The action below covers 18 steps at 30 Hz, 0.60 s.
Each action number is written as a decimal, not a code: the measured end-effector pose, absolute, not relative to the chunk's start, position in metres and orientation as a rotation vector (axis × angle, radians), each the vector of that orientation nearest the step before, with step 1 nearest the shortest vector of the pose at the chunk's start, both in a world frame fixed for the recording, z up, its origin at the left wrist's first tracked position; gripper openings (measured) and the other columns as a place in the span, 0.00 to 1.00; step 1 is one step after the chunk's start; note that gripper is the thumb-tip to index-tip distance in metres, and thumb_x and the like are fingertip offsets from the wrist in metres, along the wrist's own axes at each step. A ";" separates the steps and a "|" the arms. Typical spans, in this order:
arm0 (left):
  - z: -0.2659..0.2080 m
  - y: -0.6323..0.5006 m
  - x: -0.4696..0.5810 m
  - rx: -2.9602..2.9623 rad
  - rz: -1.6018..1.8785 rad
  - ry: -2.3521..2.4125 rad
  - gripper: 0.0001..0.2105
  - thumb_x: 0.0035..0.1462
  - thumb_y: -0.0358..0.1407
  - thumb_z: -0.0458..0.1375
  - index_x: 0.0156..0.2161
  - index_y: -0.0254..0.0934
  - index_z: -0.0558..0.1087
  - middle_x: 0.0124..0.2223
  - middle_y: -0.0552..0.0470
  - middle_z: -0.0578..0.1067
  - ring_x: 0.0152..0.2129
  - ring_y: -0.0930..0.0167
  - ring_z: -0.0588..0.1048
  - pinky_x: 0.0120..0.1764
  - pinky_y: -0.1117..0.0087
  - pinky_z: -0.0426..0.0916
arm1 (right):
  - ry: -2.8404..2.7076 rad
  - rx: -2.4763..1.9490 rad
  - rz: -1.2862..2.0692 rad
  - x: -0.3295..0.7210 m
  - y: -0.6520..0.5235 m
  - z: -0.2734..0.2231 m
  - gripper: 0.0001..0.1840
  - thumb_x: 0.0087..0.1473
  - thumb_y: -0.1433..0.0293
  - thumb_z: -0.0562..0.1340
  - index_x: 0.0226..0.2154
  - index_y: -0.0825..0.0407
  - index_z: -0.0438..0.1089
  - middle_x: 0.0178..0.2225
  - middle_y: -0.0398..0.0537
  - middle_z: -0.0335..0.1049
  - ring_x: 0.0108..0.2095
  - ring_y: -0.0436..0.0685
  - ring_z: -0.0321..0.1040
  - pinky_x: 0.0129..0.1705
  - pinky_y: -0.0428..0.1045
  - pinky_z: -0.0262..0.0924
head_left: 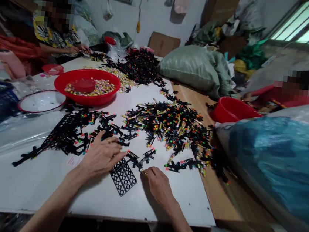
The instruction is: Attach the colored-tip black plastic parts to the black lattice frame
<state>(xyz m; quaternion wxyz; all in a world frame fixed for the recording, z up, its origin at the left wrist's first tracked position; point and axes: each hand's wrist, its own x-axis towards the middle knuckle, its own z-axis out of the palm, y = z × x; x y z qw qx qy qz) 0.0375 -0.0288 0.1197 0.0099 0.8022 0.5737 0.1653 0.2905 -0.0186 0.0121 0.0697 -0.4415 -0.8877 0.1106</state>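
A toy gun (135, 160) of black plastic with an orange tip lies close in front of me. My right hand (159, 186) pinches its near end between thumb and fingertips, at a small yellowish part. My left hand (101, 154) lies palm down with its fingers apart, over the upper left part of a black plastic grid (123, 179) with round holes. Its thumb reaches toward the toy gun's far end; what is under the palm is hidden. Another toy gun (149, 155) lies just beyond my right hand. More black toy guns (77, 131) are heaped left of my left hand.
A large pile of toy guns (167, 121) spreads across the white table (37, 192). Behind stand a red basin (89, 99) of small colourful pieces, a white bowl (41, 102) and a dark heap (140, 66). Sacks (278, 152) crowd the right. Two other people sit farther back.
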 end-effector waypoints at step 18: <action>0.132 -0.023 0.051 2.455 0.063 1.997 0.25 0.66 0.40 0.37 0.31 0.38 0.75 0.30 0.45 0.77 0.34 0.64 0.73 0.49 0.55 0.56 | -2.010 -1.389 1.090 0.181 -0.040 -0.014 0.09 0.57 0.65 0.54 0.36 0.49 0.69 0.29 0.46 0.70 0.30 0.55 0.67 0.31 0.47 0.62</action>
